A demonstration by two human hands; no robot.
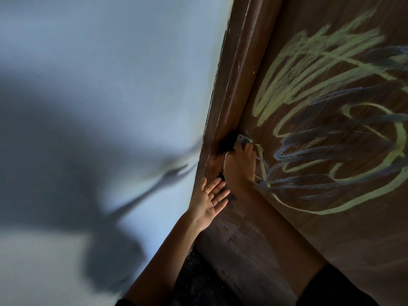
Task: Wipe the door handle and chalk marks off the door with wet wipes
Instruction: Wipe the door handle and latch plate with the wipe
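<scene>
A brown wooden door (331, 228) fills the right side and carries yellow-green chalk marks (309, 69) and blue chalk marks (320, 138). At its left edge, only the metal plate of the door handle (244, 139) shows. My right hand (239, 166) is closed over the rest of the handle. A pale sliver along that hand's left edge could be a wipe; I cannot tell. My left hand (209, 199) is just below it, palm towards me with fingers apart, holding nothing.
The brown door frame (234, 85) runs up the middle beside a pale blue-grey wall (110, 62), which is blurred and crossed by the shadows of my arms. Dark floor (198, 272) shows at the bottom between my forearms.
</scene>
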